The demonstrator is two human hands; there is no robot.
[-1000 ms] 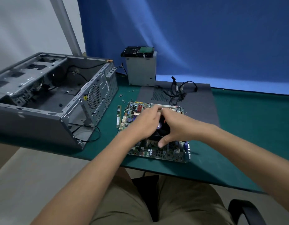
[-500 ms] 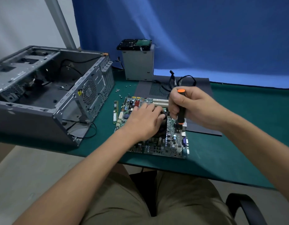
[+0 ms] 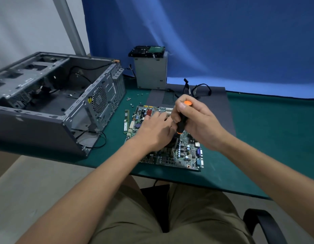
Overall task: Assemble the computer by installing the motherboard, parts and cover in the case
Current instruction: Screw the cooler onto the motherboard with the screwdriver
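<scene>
Two hands over the board here. Our right hand (image 3: 200, 124) is wrapped round a black screwdriver (image 3: 181, 120) with an orange cap, thumb up near the cap, holding it roughly upright over the middle of the motherboard (image 3: 185, 155). We can't see where the tip lands, since it drops in behind our left hand (image 3: 155, 132). That one lies on the board right beside the screwdriver, fingers stretched out and relaxed, not gripping anything. The motherboard itself sits flat on the green table mat (image 3: 269, 138), close to the near edge and outside the case. A RAM stick (image 3: 126, 120) lies just off the board's left edge, and a few loose screws (image 3: 129, 99) are scattered beyond its far left corner. Further left of the board is the open case (image 3: 52, 106), lying on its side with its inside facing up and its fan grille end turned toward the board. Past the board's far edge lies the dark grey cover panel (image 3: 222, 104), flat on the mat, with a bundle of black cables (image 3: 199, 88) on it. Further back from the board, a grey metal box (image 3: 151, 73) stands with a hard drive (image 3: 146, 51) on top, in front of a blue backdrop (image 3: 223, 41).
</scene>
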